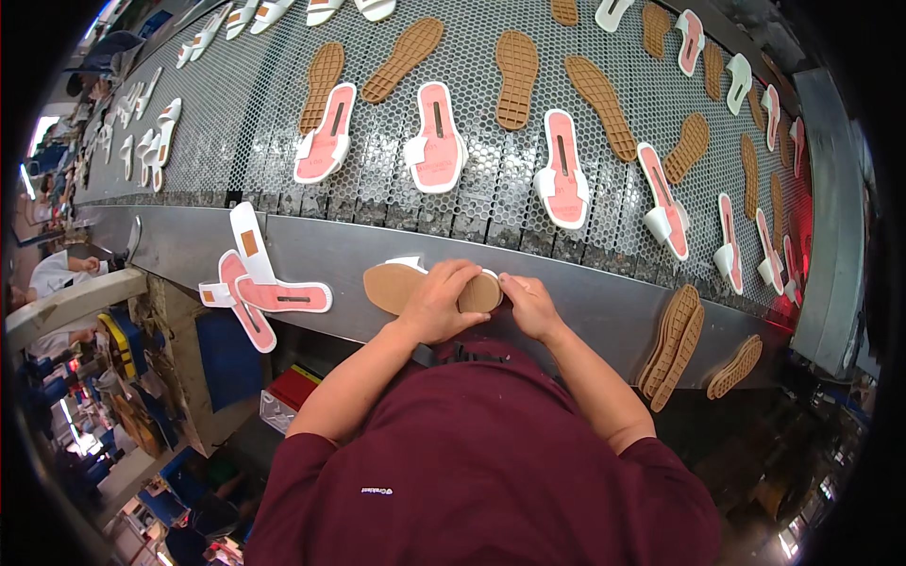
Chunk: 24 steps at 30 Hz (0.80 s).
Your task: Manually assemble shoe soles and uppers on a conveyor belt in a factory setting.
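A slide sandal [390,287] lies across the steel ledge in front of me, its plain tan underside facing up. A bit of white strap shows behind it. My left hand [440,302] is wrapped over its middle, thumb and fingers either side. At its right end, my right hand [531,308] pinches the edge with thumb and fingertips. To the left, white sandals with pink insoles [286,297] lie crossed over one another on the ledge. Brown gridded soles [672,341] rest in a stack to the right, overhanging the ledge's near edge.
Beyond the steel ledge [349,241] runs a wide mesh conveyor [472,57] carrying several white sandals [563,170] and brown soles [516,80]. Another small set of brown soles [734,366] sits farther right. A metal housing [835,208] with red light bounds the conveyor's right end. Other people are at the far left.
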Each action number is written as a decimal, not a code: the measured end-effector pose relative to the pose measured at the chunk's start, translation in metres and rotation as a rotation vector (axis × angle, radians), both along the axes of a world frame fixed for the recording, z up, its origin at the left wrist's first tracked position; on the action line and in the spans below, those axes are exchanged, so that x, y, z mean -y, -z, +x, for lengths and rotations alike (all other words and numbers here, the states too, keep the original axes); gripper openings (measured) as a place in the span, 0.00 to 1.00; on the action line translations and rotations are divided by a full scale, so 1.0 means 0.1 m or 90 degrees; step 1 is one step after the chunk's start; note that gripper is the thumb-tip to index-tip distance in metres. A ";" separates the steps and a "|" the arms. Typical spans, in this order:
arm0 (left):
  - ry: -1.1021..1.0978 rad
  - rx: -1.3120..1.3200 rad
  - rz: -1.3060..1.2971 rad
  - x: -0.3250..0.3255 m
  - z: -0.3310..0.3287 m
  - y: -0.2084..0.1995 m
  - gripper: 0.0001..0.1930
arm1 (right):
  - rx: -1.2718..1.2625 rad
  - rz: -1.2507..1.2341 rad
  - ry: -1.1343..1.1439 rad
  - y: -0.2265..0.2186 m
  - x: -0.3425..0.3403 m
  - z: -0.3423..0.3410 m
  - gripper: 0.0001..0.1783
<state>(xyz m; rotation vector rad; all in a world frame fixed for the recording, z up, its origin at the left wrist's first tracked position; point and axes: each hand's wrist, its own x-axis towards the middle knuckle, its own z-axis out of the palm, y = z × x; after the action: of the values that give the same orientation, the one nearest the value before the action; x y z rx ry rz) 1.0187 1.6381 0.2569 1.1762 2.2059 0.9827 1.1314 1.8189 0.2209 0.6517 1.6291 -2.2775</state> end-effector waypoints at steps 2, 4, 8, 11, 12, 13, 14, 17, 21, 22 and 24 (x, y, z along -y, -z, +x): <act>0.004 0.004 0.009 -0.02 0.02 0.01 0.38 | -0.004 0.098 -0.029 -0.13 -0.02 -0.01 0.19; -0.003 -0.001 0.031 -0.03 0.04 0.02 0.36 | 0.008 0.164 -0.032 -0.23 0.04 -0.04 0.17; -0.011 -0.017 0.083 -0.09 0.12 0.09 0.34 | 0.035 0.249 -0.015 -0.26 0.10 0.00 0.16; -0.004 -0.021 0.118 -0.12 0.12 0.10 0.34 | 0.041 0.272 -0.008 -0.31 0.11 0.00 0.15; -0.010 -0.045 0.116 -0.09 0.11 0.05 0.34 | 0.040 0.272 0.002 -0.35 0.12 -0.02 0.15; -0.010 -0.069 0.115 -0.08 0.09 -0.05 0.35 | 0.002 0.280 -0.029 -0.40 0.10 -0.05 0.17; -0.011 -0.090 0.111 -0.05 0.06 -0.18 0.35 | -0.034 0.180 0.008 -0.43 0.10 -0.06 0.18; -0.107 -0.212 0.147 0.23 -0.24 -0.76 0.37 | -0.127 -0.052 0.107 -0.44 0.01 -0.16 0.26; -0.286 -0.456 0.219 0.99 -1.02 -1.29 0.41 | -0.052 0.120 0.174 -0.28 -0.25 -0.45 0.23; -0.340 -0.509 0.210 1.20 -1.28 -1.38 0.43 | -0.053 0.138 0.182 -0.24 -0.29 -0.51 0.22; -0.559 -0.577 0.159 1.57 -1.86 -1.24 0.40 | -0.049 0.188 0.156 -0.15 -0.28 -0.69 0.23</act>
<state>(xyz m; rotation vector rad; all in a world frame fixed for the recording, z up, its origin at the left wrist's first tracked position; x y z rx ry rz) 0.8327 1.4815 0.3809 0.7879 3.5862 1.2008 1.0623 1.8468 0.2360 0.8841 2.0480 -2.2680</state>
